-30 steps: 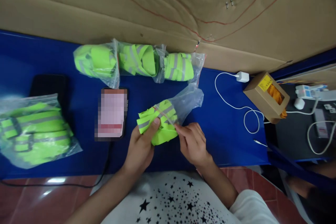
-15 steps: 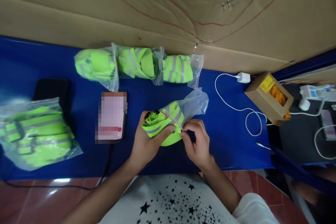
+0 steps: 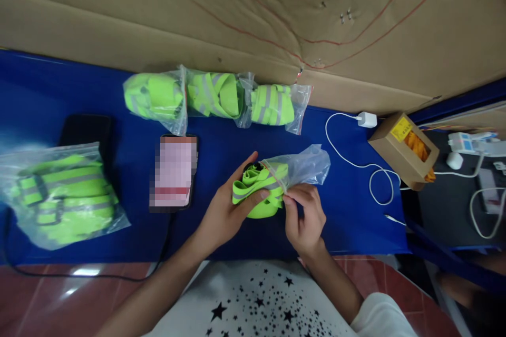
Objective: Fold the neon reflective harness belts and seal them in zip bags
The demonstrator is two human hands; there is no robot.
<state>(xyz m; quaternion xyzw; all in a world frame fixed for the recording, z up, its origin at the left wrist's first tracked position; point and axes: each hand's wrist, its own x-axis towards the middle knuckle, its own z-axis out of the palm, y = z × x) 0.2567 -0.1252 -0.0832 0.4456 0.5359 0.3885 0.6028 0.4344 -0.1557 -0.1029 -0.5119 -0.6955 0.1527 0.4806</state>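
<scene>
My left hand (image 3: 233, 205) is closed around a folded neon-yellow reflective strap bundle (image 3: 259, 208) with grey bands and black fittings. A clear plastic bag (image 3: 306, 165) covers the bundle's right end, its opening edged by a red line. At that edge my right hand (image 3: 304, 216) pinches the bag between thumb and forefinger. The bag's far part sticks out loose to the upper right. The bundle's left side lies outside the bag.
Three bagged neon bundles (image 3: 215, 96) line the back of the blue table (image 3: 348, 221). A larger bagged bundle (image 3: 75, 202) lies left, beside a phone (image 3: 174, 174). On the right are a white charger cable (image 3: 348, 155) and a cardboard box (image 3: 403, 150).
Both hands have shifted slightly right with the bundle and bag. More of the bundle's right end is now inside the bag. The view has turned slightly.
</scene>
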